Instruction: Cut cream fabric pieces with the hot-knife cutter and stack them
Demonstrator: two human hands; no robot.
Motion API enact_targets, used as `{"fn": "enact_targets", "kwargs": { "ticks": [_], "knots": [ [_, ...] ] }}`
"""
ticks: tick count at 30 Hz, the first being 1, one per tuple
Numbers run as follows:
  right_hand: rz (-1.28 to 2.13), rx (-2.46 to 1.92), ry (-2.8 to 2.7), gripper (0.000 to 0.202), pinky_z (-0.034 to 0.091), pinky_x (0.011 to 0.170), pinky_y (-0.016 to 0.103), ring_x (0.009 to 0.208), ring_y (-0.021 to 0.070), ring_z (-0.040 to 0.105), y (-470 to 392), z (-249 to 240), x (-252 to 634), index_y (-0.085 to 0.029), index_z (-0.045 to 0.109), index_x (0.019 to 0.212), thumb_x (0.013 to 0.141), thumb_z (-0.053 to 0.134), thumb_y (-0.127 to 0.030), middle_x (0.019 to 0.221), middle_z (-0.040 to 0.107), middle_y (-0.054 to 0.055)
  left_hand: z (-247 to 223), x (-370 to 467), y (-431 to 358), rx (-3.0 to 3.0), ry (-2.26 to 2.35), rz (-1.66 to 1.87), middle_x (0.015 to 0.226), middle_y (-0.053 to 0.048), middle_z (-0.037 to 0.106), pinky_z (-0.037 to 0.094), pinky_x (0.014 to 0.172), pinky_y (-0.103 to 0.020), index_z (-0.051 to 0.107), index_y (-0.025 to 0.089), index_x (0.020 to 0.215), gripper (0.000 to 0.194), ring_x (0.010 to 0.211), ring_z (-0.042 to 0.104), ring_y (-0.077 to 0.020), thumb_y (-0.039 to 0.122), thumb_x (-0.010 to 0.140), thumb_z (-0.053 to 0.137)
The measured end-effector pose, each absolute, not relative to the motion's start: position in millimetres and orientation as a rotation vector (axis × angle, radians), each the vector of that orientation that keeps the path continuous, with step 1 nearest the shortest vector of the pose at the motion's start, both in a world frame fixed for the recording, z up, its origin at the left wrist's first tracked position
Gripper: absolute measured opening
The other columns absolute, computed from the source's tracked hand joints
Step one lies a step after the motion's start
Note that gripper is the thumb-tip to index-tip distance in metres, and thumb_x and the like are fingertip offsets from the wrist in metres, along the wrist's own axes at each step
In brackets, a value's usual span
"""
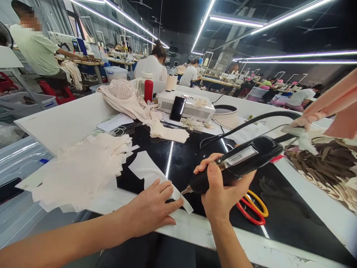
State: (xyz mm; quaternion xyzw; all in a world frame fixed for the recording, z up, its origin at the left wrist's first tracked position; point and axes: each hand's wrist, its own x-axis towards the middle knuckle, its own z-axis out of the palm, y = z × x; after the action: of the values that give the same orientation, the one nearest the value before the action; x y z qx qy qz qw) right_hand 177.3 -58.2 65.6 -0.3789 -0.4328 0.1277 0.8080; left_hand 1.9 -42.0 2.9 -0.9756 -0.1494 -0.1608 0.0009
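We press a white fabric piece (150, 167) with our left hand (156, 203). This hand lies palm down, its fingers stretched and not closed around anything. The fabric piece is lying on a glossy black panel (295, 223), and its narrow end comes to the front edge of this panel.

In our right hand (220, 195) we grip firmly a black corded handheld tool (253, 149), the fingers and thumb wrapped around its body. Its pointed metal tip (186, 190) is at the right edge of the fabric piece, near the left fingertips; whether it touches the cloth, we cannot tell.

To the left we see a loose pile of pale fabric pieces (83, 175). Red and yellow loop handles (259, 223) lie to the right of our right wrist. Farther back, a dark smartphone (177, 108) leans against a vented white box (186, 106), with a red bottle (148, 91) to its left.
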Motion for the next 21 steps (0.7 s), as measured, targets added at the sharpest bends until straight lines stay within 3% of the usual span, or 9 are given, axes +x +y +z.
{"fn": "enact_targets", "kwargs": {
  "ticks": [21],
  "knots": [
    [0.288,-0.79,-0.919,0.039,0.057,0.052,0.028,0.058,0.0111,0.061,-43,70,173,-0.027,0.047,0.113,0.088,0.077,-0.022,0.082,0.066,-0.007,-6,1,-41,-3.091,-0.468,-0.561,0.124,-0.018,0.063,0.052,0.106,-0.063,0.055,0.021,0.142,0.067,0.132,0.058,-0.0389,0.052,0.089,0.081]
  ]
}}
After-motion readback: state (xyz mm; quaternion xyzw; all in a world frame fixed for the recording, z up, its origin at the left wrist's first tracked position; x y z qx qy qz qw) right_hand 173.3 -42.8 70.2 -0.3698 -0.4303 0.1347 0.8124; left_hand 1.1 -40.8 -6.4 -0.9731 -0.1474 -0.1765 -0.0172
